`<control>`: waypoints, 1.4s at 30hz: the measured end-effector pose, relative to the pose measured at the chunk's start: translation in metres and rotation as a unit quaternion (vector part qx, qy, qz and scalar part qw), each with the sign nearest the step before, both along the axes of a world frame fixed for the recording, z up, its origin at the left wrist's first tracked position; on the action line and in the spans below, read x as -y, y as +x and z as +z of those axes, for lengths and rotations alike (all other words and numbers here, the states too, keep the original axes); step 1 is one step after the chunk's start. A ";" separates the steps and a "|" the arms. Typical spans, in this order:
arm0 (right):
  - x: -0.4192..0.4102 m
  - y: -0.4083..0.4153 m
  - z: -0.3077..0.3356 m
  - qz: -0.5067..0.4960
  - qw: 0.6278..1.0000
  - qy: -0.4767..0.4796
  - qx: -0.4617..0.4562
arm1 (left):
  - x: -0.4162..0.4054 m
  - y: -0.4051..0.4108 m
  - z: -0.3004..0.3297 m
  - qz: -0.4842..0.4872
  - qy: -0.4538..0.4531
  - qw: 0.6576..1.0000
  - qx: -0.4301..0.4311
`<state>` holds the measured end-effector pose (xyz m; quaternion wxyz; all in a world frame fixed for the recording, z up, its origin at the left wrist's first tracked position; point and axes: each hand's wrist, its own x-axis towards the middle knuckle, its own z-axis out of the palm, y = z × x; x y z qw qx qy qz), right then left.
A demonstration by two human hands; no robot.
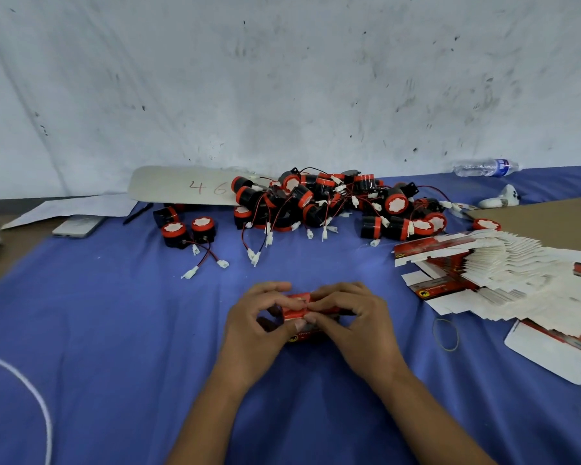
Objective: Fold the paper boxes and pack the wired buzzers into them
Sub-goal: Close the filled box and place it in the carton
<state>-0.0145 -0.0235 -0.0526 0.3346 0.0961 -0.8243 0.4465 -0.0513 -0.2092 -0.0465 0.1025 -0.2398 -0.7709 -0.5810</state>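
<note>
A small red paper box (299, 308) sits between my two hands just above the blue cloth, in the lower middle of the head view. My left hand (254, 327) grips its left side, thumb and fingers curled round it. My right hand (353, 320) pinches its right side and top flap. What the box holds is hidden by my fingers. A heap of black and red wired buzzers (332, 204) with white plugs lies at the back. Two loose buzzers (188, 231) stand to its left. Flat unfolded boxes (490, 273) fan out on the right.
A blue cloth (114, 330) covers the table. A rubber band (445, 333) lies right of my hands. A plastic water bottle (487, 167) and a white object (500, 198) lie at the back right, with brown cardboard (557, 219) nearby. A phone (78, 224) and papers lie back left.
</note>
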 end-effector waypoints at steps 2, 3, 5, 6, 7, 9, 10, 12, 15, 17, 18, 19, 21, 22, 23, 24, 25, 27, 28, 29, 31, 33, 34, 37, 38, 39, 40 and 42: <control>0.000 0.000 0.000 0.000 1.000 0.012 0.006 | -0.001 -0.001 0.000 0.016 0.013 0.999 -0.034; 0.000 -0.001 0.000 0.001 1.000 0.018 0.012 | -0.001 -0.001 0.000 0.015 0.018 0.999 -0.041; -0.001 0.000 -0.001 -0.001 0.999 0.027 0.023 | 0.002 -0.001 -0.001 0.009 0.018 0.999 -0.036; -0.001 0.001 -0.001 -0.003 0.999 0.034 0.026 | 0.003 0.000 0.000 0.006 0.014 0.999 -0.029; -0.001 0.001 -0.001 -0.004 0.999 0.039 0.029 | 0.004 0.000 0.001 0.004 0.010 1.000 -0.023; -0.002 0.003 0.001 -0.003 0.998 0.050 0.030 | 0.006 0.002 0.004 0.010 -0.005 0.999 -0.033; -0.002 0.004 0.001 -0.002 0.998 0.059 0.026 | 0.006 0.003 0.005 0.015 -0.019 0.999 -0.048; -0.001 0.005 0.001 -0.004 0.997 0.072 0.021 | 0.007 0.003 0.006 0.020 -0.044 0.997 -0.066; 0.001 0.007 0.001 -0.013 0.997 0.065 0.039 | 0.010 0.006 0.010 0.015 -0.065 0.995 -0.069; 0.004 0.008 0.003 -0.026 0.997 0.060 0.049 | 0.010 0.008 0.013 0.013 -0.078 0.994 -0.077; 0.005 0.008 0.003 -0.031 0.997 0.059 0.050 | 0.010 0.009 0.014 0.015 -0.084 0.993 -0.082; 0.005 0.008 0.003 -0.033 0.996 0.060 0.049 | 0.010 0.009 0.014 0.018 -0.090 0.992 -0.087; 0.004 0.010 0.005 -0.028 0.996 0.069 0.050 | 0.010 0.009 0.014 0.024 -0.103 0.989 -0.100; 0.003 0.010 0.005 -0.023 0.995 0.077 0.051 | 0.010 0.008 0.013 0.025 -0.111 0.988 -0.105; 0.003 0.012 0.006 -0.019 0.995 0.087 0.050 | 0.010 0.008 0.013 0.026 -0.115 0.987 -0.108; 0.002 0.013 0.006 -0.016 0.994 0.097 0.048 | 0.010 0.008 0.012 0.026 -0.118 0.986 -0.110; 0.002 0.014 0.007 -0.016 0.993 0.106 0.045 | 0.011 0.008 0.012 0.027 -0.120 0.986 -0.114; 0.002 0.016 0.009 -0.019 0.992 0.122 0.040 | 0.010 0.008 0.011 0.030 -0.123 0.984 -0.128; 0.003 0.018 0.010 -0.023 0.990 0.137 0.035 | 0.009 0.009 0.011 0.032 -0.125 0.982 -0.137; 0.004 0.020 0.012 -0.030 0.986 0.160 0.027 | 0.009 0.009 0.010 0.036 -0.129 0.980 -0.149; 0.008 0.025 0.016 -0.050 0.975 0.217 0.005 | 0.008 0.009 0.009 0.040 -0.141 0.974 -0.173; 0.012 0.028 0.021 -0.071 0.959 0.272 -0.019 | 0.007 0.009 0.009 0.045 -0.162 0.966 -0.199; 0.012 0.028 0.024 -0.078 0.951 0.297 -0.027 | 0.006 0.010 0.010 0.047 -0.176 0.960 -0.211; 0.014 0.031 0.027 -0.062 0.930 0.361 -0.032 | 0.005 0.016 0.010 0.045 -0.232 0.940 -0.245; 0.014 0.032 0.027 -0.050 0.927 0.371 -0.029 | 0.005 0.019 0.009 0.044 -0.241 0.938 -0.244; 0.013 0.032 0.028 -0.040 0.927 0.372 -0.029 | 0.004 0.021 0.009 0.044 -0.238 0.943 -0.229; 0.011 0.029 0.030 -0.027 0.931 0.364 -0.023 | 0.003 0.021 0.010 0.045 -0.229 0.949 -0.210; 0.003 0.020 0.036 0.002 0.942 0.336 0.006 | 0.000 0.016 0.014 0.050 -0.219 0.959 -0.175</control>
